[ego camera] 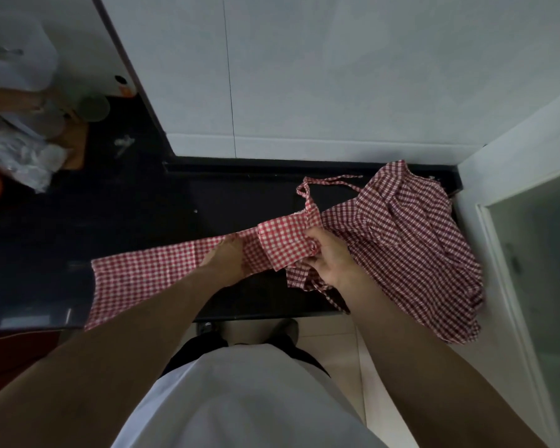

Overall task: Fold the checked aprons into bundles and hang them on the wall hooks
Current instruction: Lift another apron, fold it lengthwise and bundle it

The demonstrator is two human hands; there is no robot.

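On the black glossy tabletop (136,202), your red-and-white checked cotton apron (149,273) stretched flat, your left hand (225,258) pressing it, fingers straight, your right hand (328,257) pinching its folded end, darker maroon checked apron (411,240) heaped just beyond that fold.

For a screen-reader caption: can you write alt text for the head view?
A person folds a red checked apron on a black counter, left hand pressing it, right hand gripping its folded end. A darker checked apron lies crumpled at right.
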